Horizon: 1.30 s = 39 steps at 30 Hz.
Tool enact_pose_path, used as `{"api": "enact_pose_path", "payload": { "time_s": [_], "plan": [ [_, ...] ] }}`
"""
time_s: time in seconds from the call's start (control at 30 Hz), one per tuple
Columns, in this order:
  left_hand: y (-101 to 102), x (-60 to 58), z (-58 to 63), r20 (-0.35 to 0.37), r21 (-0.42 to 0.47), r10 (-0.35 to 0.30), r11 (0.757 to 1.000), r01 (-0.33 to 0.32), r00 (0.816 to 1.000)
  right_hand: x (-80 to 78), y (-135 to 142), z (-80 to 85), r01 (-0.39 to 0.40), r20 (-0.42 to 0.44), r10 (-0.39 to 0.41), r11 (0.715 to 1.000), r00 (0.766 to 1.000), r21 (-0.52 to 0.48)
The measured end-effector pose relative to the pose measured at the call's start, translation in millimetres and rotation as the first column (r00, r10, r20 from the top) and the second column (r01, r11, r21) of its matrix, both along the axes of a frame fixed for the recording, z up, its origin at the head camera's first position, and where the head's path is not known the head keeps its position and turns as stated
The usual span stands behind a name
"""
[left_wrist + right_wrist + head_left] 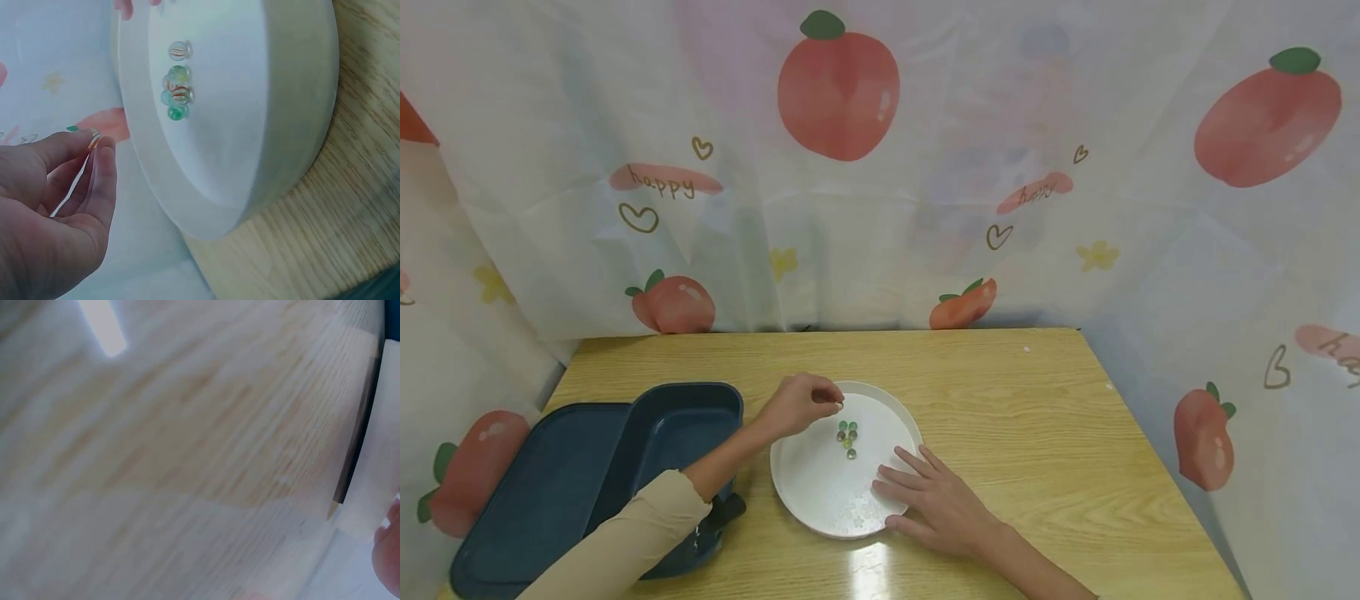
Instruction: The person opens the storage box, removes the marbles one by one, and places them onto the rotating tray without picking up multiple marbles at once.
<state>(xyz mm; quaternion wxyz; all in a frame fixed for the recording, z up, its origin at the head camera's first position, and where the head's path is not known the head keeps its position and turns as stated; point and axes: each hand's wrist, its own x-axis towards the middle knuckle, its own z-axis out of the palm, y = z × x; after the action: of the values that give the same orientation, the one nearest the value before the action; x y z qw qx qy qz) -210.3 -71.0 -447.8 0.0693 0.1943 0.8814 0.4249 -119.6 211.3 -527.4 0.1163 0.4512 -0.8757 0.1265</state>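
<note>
A round white plate (812,492) with a raised rim sits on the table, and several glass marbles (847,443) lie grouped near its middle. Green, clear and brown-striped swirls show on them in the left wrist view. Over the plate's far left part, my left hand (799,405) pinches one small marble (94,140) between thumb and fingertips; most of it is hidden. My right hand (934,507) rests at the plate's right rim, its fingers spread and reaching over the edge. Only a fingertip (389,555) of it shows in the right wrist view, beside the plate's side wall.
A dark blue divided tray (542,479) stands left of the plate, partly under my left forearm. A dark wrist device (727,510) hangs by that sleeve. The wooden table (1037,433) ends at a white fruit-print curtain (880,258) behind and at the sides.
</note>
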Motion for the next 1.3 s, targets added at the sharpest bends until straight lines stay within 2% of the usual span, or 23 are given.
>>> {"api": "enact_pose_path", "payload": {
  "time_s": [0.2,0.47,0.73,1.3],
  "plan": [
    [6,-6.7,-8.9,-0.002,-0.016,0.024,1.000,-0.024,1.000,1.1,-1,0.2,0.001,0.004,-0.001,1.000,1.000,-0.005],
    [17,-13.3,-18.6,0.052,-0.047,0.055,0.998,-0.053,0.997,1.7,0,1.4,-0.004,-0.009,0.004,1.000,1.000,-0.004],
    [23,-16.1,-29.8,0.033,-0.080,0.053,0.996,-0.050,0.998,0.6,0,1.2,-0.004,-0.016,0.004,1.000,1.000,-0.002],
    [28,-16.5,-38.2,0.060,-0.094,0.078,0.993,-0.072,0.995,0.8,0,1.4,0.004,0.010,-0.004,1.000,1.000,0.000]
  ]
}}
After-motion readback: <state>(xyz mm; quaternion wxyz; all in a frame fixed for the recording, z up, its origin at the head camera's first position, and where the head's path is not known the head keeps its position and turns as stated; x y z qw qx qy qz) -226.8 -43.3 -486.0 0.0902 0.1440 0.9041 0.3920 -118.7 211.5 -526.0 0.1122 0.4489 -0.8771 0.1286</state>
